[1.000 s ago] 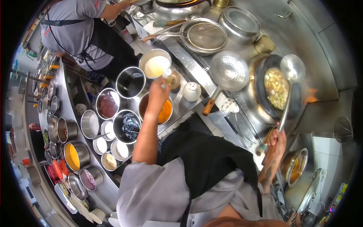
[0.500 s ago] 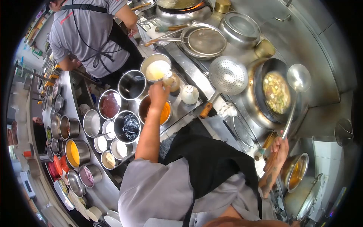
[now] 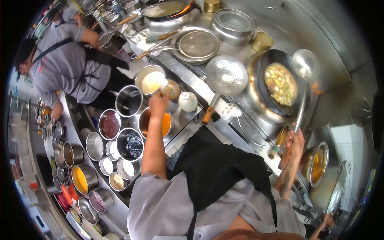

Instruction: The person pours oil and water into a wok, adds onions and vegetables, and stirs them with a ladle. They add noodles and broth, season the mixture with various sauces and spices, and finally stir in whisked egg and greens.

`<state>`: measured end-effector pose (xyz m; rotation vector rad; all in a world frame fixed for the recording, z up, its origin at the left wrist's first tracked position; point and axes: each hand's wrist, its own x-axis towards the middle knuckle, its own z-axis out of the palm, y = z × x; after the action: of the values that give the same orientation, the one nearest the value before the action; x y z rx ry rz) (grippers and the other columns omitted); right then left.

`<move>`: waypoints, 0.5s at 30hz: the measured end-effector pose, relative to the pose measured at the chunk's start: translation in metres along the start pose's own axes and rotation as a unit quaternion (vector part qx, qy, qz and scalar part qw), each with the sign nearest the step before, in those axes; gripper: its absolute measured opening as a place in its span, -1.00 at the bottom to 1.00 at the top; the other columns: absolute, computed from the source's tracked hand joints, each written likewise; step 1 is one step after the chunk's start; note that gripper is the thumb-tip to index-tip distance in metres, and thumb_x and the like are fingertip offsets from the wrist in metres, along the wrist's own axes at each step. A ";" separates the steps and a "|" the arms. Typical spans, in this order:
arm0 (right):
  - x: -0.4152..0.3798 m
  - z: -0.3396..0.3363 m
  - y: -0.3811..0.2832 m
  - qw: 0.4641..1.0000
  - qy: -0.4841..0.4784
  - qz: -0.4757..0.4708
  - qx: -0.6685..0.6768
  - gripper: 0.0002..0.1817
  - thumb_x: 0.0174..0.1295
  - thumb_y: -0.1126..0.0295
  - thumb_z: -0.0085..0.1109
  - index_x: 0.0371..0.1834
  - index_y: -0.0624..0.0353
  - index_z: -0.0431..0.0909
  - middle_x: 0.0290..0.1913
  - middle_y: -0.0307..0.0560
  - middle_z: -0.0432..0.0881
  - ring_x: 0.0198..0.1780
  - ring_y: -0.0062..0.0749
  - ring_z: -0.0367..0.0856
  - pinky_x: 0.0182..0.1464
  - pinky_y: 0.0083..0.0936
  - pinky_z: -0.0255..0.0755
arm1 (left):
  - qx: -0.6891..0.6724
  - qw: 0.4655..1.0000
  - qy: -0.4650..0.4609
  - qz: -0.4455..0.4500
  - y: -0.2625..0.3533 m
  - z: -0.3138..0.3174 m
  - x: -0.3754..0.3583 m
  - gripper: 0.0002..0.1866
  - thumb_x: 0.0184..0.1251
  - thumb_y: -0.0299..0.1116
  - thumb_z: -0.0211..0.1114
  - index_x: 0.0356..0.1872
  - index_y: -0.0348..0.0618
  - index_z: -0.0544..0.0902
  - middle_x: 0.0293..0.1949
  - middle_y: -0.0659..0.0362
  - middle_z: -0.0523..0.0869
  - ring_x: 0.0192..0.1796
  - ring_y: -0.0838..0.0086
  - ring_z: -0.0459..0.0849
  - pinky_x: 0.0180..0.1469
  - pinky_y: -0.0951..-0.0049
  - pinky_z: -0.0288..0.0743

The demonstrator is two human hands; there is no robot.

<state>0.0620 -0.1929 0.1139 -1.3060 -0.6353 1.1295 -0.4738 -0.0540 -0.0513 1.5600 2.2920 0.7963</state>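
Observation:
My left hand (image 3: 159, 105) reaches over the pot of orange sauce (image 3: 166, 125). Its fingers are closed against a round bottle with amber contents (image 3: 171, 90) and a white top; the exact grip is partly hidden. Beside this bottle stands a white ceramic bottle (image 3: 187, 102). A metal pot with pale yellow contents (image 3: 152, 81) is just beyond the fingers. My right hand (image 3: 295, 143) is wrapped round the handle of a long ladle (image 3: 305, 64). The ladle's bowl hangs by the far right rim of a dark wok (image 3: 269, 105), where chopped pale and green food (image 3: 281, 85) lies.
A perforated skimmer (image 3: 227, 76) and fine strainers (image 3: 199, 45) rest along the stove. Several sauce pots, one with dark contents (image 3: 132, 144), crowd the left counter. A co-worker (image 3: 72, 68) stands at the upper left. Flame shows at another wok (image 3: 172, 10) at the back.
The view has shifted, and the scene sits further left in it. The co-worker appears further left and more fully. Both my hands stay by the same bottle and ladle.

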 end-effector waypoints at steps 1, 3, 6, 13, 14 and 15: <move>-0.002 0.005 -0.003 1.000 0.023 0.005 0.002 -0.65 0.28 0.53 0.06 0.14 0.19 0.42 -0.57 -0.34 0.37 -0.69 -0.65 0.28 -0.70 -0.69 0.16 | -0.004 1.000 -0.006 0.009 -0.003 0.005 0.004 -0.62 0.12 -0.08 0.38 -0.21 -0.20 0.70 -0.24 -0.01 0.75 -0.14 0.07 0.71 -0.08 0.19 0.54; -0.006 0.011 -0.009 0.998 0.060 0.015 -0.011 -0.62 0.26 0.56 0.04 0.17 0.22 0.39 -0.56 -0.28 0.37 -0.70 -0.65 0.28 -0.71 -0.68 0.14 | -0.032 0.998 0.014 0.052 -0.006 0.015 0.011 -0.62 0.07 -0.05 0.42 -0.32 -0.19 0.72 -0.33 0.00 0.75 -0.24 0.08 0.71 -0.13 0.19 0.53; -0.001 -0.017 -0.006 0.989 0.034 -0.015 -0.146 -0.63 0.25 0.54 0.09 0.15 0.27 0.41 -0.53 -0.27 0.42 -0.70 -0.65 0.31 -0.69 -0.67 0.17 | -0.029 0.997 -0.003 0.075 -0.007 0.021 0.013 -0.62 0.05 -0.08 0.45 -0.28 -0.18 0.70 -0.32 0.01 0.74 -0.22 0.11 0.71 -0.13 0.19 0.52; 0.002 -0.077 0.014 0.918 0.114 -0.019 -0.378 -0.37 0.18 0.42 0.14 0.32 0.45 0.27 -0.49 -0.08 0.58 -0.65 -0.53 0.48 -0.57 -0.54 0.39 | -0.118 0.987 0.017 0.106 0.024 -0.058 -0.043 -0.78 0.22 -0.44 0.30 -0.18 -0.40 0.60 -0.45 0.04 0.69 -0.42 0.40 0.64 -0.32 0.41 0.51; 0.002 -0.082 0.017 0.918 0.112 -0.011 -0.381 -0.36 0.17 0.41 0.14 0.33 0.46 0.26 -0.49 -0.06 0.58 -0.65 -0.52 0.49 -0.56 -0.52 0.40 | -0.154 0.983 -0.031 0.092 0.038 -0.074 -0.055 -0.76 0.25 -0.44 0.30 -0.13 -0.40 0.60 -0.41 0.09 0.70 -0.38 0.48 0.63 -0.29 0.46 0.51; 0.002 -0.085 0.017 0.917 0.108 -0.004 -0.384 -0.35 0.16 0.40 0.14 0.33 0.48 0.25 -0.49 -0.05 0.59 -0.64 -0.51 0.50 -0.55 -0.49 0.41 | -0.189 0.976 -0.079 0.077 0.050 -0.085 -0.066 -0.74 0.28 -0.44 0.30 -0.08 -0.40 0.60 -0.37 0.15 0.72 -0.33 0.57 0.62 -0.26 0.51 0.51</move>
<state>0.1332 -0.2286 0.0790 -2.0571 -0.9645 0.7156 -0.4511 -0.1256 0.0404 1.5679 1.7967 1.0348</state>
